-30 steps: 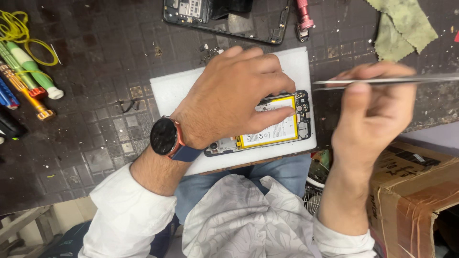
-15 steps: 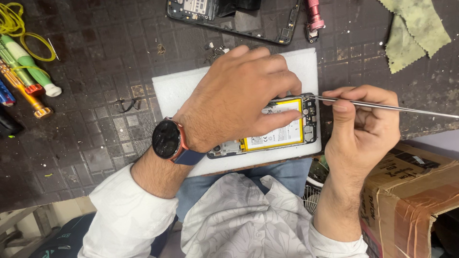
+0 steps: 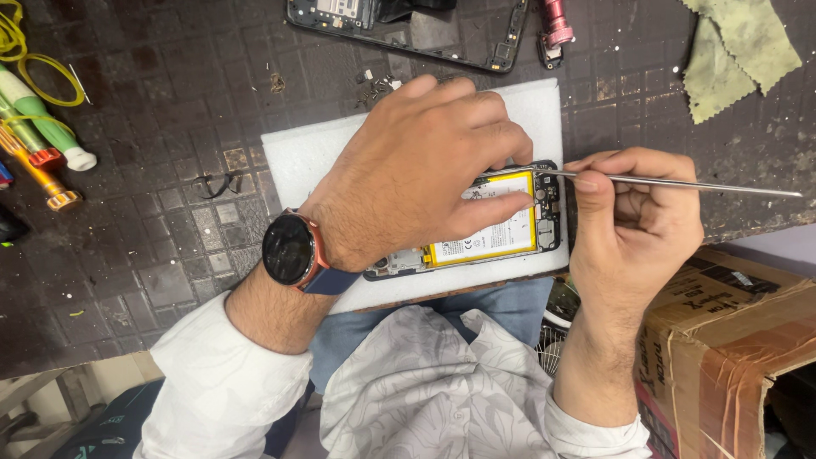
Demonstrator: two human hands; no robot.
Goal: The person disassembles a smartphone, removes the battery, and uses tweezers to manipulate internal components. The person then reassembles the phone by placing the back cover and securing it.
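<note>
Dark, scuffed grid-patterned matting [image 3: 170,127] covers my workbench, and a white rectangular foam pad [image 3: 306,153] sits on it just in front of me. On the pad lies an opened black smartphone with a yellow-labelled battery [image 3: 493,238] showing. My left hand [image 3: 416,170] presses down flat over the phone's upper part, fingers spread across it and the forefinger resting on the battery — a round black wristwatch with a blue strap [image 3: 291,251] is on that wrist. My right hand [image 3: 633,225] is curled into a fist around a thin silver metal tweezer-like tool [image 3: 680,184], thumb pinning it; its tip meets the phone's right top corner. The two hands are just beside each other, not touching. Farther back lie a stripped black phone frame [image 3: 408,34], a pink cylindrical tool [image 3: 557,21] and green cloth scraps [image 3: 739,51]. Screwdrivers with green and orange handles [image 3: 38,127] sit at my left; a brown cardboard box [image 3: 731,348] stands at my right.
</note>
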